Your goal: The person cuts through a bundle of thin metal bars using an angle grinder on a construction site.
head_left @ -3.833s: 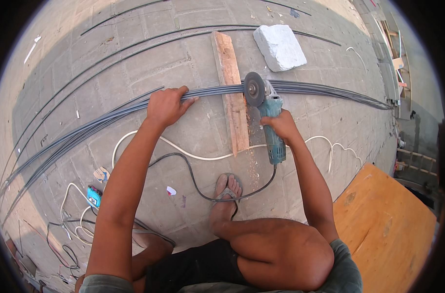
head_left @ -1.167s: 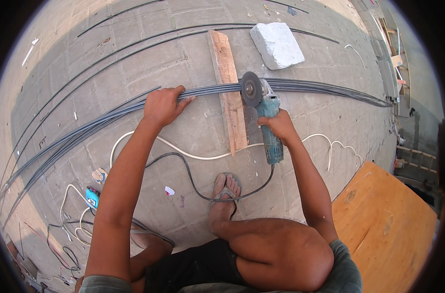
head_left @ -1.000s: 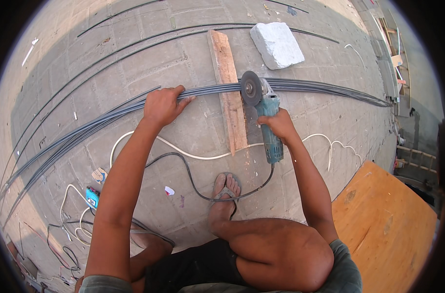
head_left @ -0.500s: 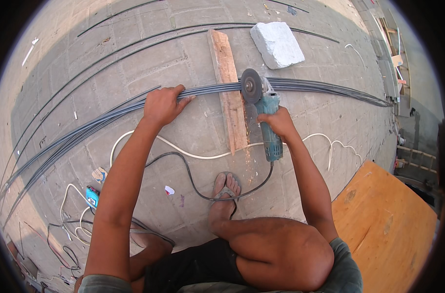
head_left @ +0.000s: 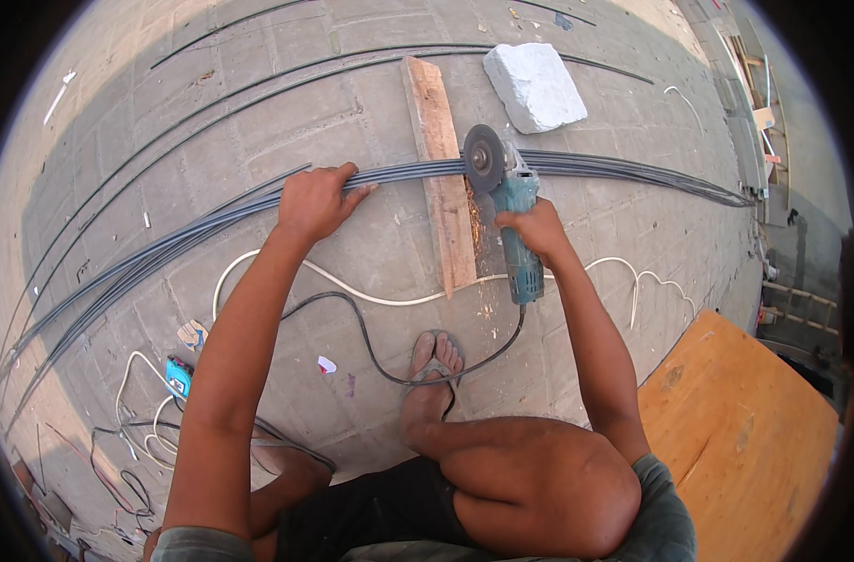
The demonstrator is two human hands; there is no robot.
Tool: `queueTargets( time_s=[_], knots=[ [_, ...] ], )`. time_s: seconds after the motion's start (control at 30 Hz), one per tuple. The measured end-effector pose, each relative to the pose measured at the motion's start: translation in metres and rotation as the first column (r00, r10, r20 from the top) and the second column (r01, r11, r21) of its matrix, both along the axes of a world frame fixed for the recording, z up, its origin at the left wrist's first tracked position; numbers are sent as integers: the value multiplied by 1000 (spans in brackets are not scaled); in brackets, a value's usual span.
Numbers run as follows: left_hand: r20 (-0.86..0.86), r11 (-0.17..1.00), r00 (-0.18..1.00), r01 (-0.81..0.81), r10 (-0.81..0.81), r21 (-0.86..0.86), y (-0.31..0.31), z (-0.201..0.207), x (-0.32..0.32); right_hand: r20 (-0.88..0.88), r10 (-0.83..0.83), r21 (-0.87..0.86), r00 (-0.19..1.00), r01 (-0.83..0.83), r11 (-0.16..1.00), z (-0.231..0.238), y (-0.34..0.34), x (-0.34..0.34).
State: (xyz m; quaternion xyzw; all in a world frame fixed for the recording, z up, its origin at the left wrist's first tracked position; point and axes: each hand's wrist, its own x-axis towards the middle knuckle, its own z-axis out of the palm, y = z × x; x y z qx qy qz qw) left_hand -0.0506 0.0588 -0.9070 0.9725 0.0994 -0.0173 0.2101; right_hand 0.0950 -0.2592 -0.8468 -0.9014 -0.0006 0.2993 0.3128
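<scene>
A bundle of long thin steel rods (head_left: 401,174) runs across from left to right over a wooden beam (head_left: 443,201). My left hand (head_left: 318,202) is closed around the bundle, left of the beam. In my right hand (head_left: 537,230) is a teal angle grinder (head_left: 518,195), gripped by its body. Its round disc (head_left: 484,159) stands against the rods just right of the beam, and orange sparks (head_left: 475,225) fall below it. The disc hides the exact point of contact. A dark power cord (head_left: 369,354) leaves the grinder's rear end and loops past my foot.
Beyond the beam lies a white block (head_left: 534,87). More loose rods (head_left: 249,101) stretch along the far paving. A white cable (head_left: 352,288) crosses under the beam's near end. A teal tape measure (head_left: 178,376) is beside my left arm, and a plywood sheet (head_left: 741,431) lies at right.
The grinder's disc has shifted slightly upward in the picture, its body a little more upright. The spark stream looks brighter near the beam. My left hand keeps its place on the rods.
</scene>
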Motion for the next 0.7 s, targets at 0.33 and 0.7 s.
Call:
queueTargets(
  time_s=[0.33,0.7],
  knots=[
    [4,999,1000,-29,29,-33,-1,-1,0,-7,11,-18,1000,-12,1000,2,3,2],
    [-5,1000,1000,-5,5,-4,0,0,0,-38,-14,2,999,14,1000,2,-4,-3]
  ],
)
